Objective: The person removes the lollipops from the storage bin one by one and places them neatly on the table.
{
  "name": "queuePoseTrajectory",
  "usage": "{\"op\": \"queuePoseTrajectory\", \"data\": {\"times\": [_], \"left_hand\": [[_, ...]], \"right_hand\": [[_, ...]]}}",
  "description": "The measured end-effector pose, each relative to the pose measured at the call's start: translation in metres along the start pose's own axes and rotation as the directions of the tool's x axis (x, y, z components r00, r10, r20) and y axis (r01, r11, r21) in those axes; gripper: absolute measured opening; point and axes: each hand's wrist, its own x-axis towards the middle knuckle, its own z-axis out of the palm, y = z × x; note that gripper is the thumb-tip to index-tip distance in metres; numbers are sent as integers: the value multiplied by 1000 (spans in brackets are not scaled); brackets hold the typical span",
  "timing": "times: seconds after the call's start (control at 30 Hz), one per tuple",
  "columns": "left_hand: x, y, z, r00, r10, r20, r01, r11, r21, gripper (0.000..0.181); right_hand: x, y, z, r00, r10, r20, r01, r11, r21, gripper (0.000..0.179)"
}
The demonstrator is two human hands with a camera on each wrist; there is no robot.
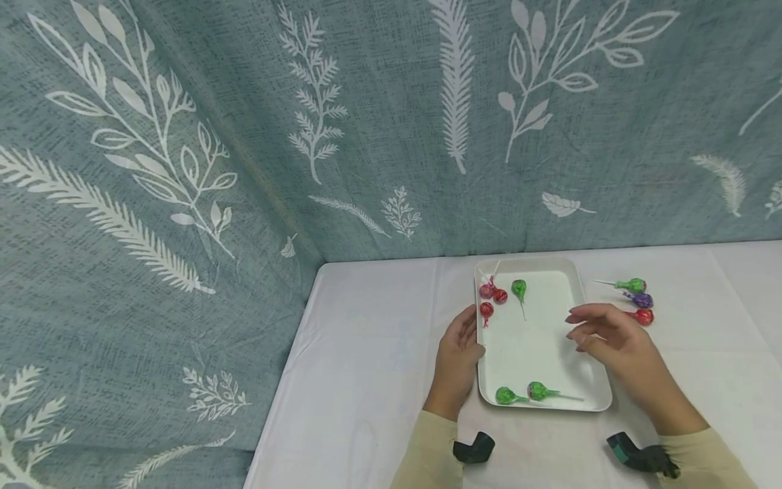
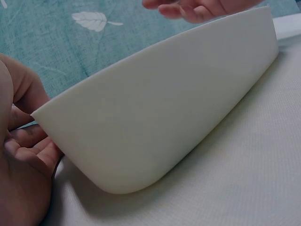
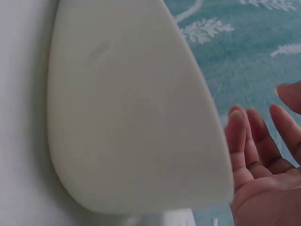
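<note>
A white rectangular tray (image 1: 531, 353) lies on the table, its outer wall (image 2: 155, 103) filling much of the left wrist view. My left hand (image 1: 457, 353) holds the tray's left edge, thumb at the rim and fingers along the outer side. Over the right rim hovers my right hand (image 1: 617, 339), fingers loosely bent with nothing between them. Several red lollipops (image 1: 500, 295) are grouped in the tray's far left corner, beside one green lollipop (image 1: 518, 288). Two more green lollipops, one at the near edge (image 1: 537, 390), lie with sticks pointing right.
Right of the tray, on the white cloth, lie a green lollipop (image 1: 635, 285), a purple lollipop (image 1: 641, 300) and a red lollipop (image 1: 644, 316), the last partly behind my right hand. A leaf-patterned teal curtain (image 1: 391, 136) hangs at the table's back and left side.
</note>
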Motion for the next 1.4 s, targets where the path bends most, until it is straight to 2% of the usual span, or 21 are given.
{"op": "queuePoseTrajectory", "data": {"times": [0.23,0.43,0.7,0.8,0.9,1.07,1.13,1.27,1.4], "left_hand": [[0,1,0,1000,-6,2,6,1000,-4,73],[1,2,1,1000,-9,2,9,1000,-7,73],[1,2,0,1000,-9,-1,9,1000,-2,72],[0,2,0,1000,-10,1,10,1000,5,72],[0,3,0,1000,-9,4,9,1000,6,72],[0,3,0,1000,-13,4,13,1000,2,73],[0,3,0,1000,-18,2,18,1000,2,73],[0,3,0,1000,-23,0,23,1000,0,73],[0,3,0,1000,-21,3,21,1000,-2,73]], "right_hand": [[-1,1,11,995,-35,89,32,999,36,37],[-2,2,20,985,-32,169,30,999,16,41],[-4,0,36,951,-13,307,0,999,41,40],[-5,2,39,935,46,353,-47,999,-6,40],[-5,4,41,910,110,399,-77,992,-100,41],[-6,7,45,872,148,466,-50,975,-215,39],[-7,7,46,866,151,477,-44,973,-228,37],[-7,7,46,864,158,477,-49,971,-233,35],[-7,7,45,866,139,480,-22,970,-241,30]]}}
